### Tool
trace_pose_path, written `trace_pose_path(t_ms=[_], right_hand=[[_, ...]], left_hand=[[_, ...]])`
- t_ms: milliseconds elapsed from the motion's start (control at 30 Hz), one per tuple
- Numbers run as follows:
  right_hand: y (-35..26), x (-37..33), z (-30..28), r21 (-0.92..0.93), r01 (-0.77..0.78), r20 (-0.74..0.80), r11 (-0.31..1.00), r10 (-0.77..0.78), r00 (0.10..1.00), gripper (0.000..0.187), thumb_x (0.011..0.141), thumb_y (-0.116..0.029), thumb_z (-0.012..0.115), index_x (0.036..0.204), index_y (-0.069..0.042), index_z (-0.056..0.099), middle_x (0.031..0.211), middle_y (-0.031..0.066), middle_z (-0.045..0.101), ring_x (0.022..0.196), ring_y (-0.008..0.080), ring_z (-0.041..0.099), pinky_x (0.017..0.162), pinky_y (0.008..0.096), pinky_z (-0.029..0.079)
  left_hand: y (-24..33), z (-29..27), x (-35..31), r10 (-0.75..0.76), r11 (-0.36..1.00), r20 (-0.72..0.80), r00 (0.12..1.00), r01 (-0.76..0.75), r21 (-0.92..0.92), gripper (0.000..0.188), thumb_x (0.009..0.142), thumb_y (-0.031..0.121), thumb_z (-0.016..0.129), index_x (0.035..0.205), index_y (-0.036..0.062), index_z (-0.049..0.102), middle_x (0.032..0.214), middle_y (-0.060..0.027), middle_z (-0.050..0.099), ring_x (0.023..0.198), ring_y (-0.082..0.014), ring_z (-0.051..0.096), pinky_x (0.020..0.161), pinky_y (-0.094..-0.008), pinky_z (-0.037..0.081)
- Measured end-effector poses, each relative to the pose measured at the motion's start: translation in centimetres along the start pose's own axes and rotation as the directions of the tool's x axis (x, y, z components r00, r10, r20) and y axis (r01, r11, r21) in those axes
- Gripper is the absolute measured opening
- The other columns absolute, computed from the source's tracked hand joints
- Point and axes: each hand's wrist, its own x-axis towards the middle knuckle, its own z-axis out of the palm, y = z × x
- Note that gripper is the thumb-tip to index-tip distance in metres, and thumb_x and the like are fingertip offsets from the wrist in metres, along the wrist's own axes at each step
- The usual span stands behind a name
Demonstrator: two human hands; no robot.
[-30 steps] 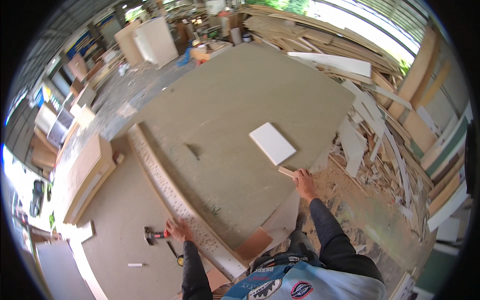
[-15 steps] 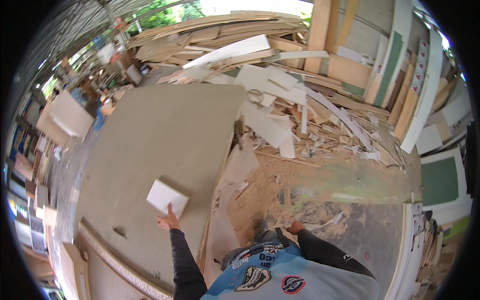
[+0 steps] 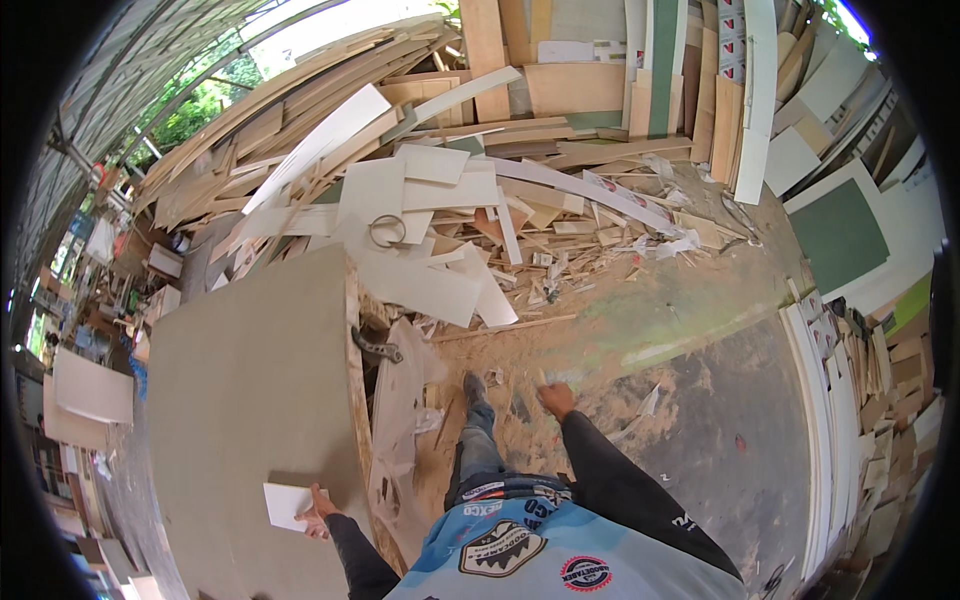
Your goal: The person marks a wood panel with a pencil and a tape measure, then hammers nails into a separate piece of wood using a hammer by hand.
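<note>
The left hand (image 3: 318, 515) gripped the small white panel (image 3: 286, 506) by its right side, near the tabletop's (image 3: 250, 380) right edge, probably for easy reach; whether it was lifted was unclear. The right hand (image 3: 556, 399) hung over the floor (image 3: 680, 420), fingers curled, contents impossible to tell.

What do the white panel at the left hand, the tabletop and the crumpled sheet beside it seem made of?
White panel: probably coated board; its face looks smooth and evenly white, but the core can't be told.
Tabletop: likely wood-based sheet, matte grey-brown, with a paler, woodlike edge.
Crumpled sheet: perhaps thin plastic film; it looks creased, cloudy and translucent.
</note>
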Motion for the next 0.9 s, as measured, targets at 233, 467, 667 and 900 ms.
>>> trace_pose_path(t_ms=[233, 467, 667, 900], right_hand=[[-23.5, 9.1, 4.5, 0.315, 0.497, 0.051, 0.809, -0.537, 0.842, 0.027, 0.086, -0.022, 0.067, 0.104, -0.002, 0.069, 0.093, 0.0133, 0.07, 0.085, 0.0208, 0.067, 0.073, 0.0335, 0.053], [-21.5, 17.7, 3.1, -0.096, 0.678, 0.437, 0.729, -0.581, 0.686, 0.031, 0.087, -0.031, 0.06, 0.097, -0.002, 0.066, 0.095, 0.0217, 0.067, 0.089, 0.0398, 0.063, 0.081, 0.047, 0.049], [-4.3, 21.0, -6.2, -0.32, 0.163, 0.107, 0.933, -0.136, 0.985, 0.031, 0.08, -0.032, 0.061, 0.075, -0.003, 0.07, 0.084, 0.0228, 0.067, 0.085, 0.0431, 0.063, 0.077, 0.0528, 0.048], [17.4, 21.8, -13.5, -0.71, 0.157, 0.163, 0.686, -0.056, 0.985, 0.013, 0.077, -0.028, 0.059, 0.072, -0.017, 0.064, 0.066, 0.0001, 0.061, 0.061, 0.0195, 0.061, 0.051, 0.0379, 0.045]], left_hand=[[9.5, 3.1, -6.5, 0.14, 0.987, -0.117, 0.983, -0.148, -0.063, 0.108, 0.055, 0.066, 0.081, 0.146, 0.0259, 0.039, 0.114, -0.0215, 0.043, 0.104, -0.0397, 0.044, 0.08, -0.0525, 0.038], [27.0, 5.5, -21.5, 0.538, 0.832, 0.021, 0.843, -0.526, -0.176, 0.098, 0.056, 0.06, 0.084, 0.142, 0.034, 0.043, 0.131, -0.0187, 0.042, 0.115, -0.0428, 0.041, 0.09, -0.0554, 0.037], [37.2, 9.7, -32.4, 0.913, 0.384, -0.009, 0.408, -0.868, -0.315, 0.104, 0.053, 0.051, 0.088, 0.145, 0.0292, 0.043, 0.147, -0.0226, 0.03, 0.135, -0.0433, 0.028, 0.106, -0.0624, 0.024], [43.2, 17.7, -46.4, 0.737, 0.56, 0.55, 0.392, -0.81, -0.174, 0.11, 0.053, 0.057, 0.083, 0.149, 0.0274, 0.037, 0.152, -0.0284, 0.022, 0.142, -0.0462, 0.017, 0.111, -0.0621, 0.018]])
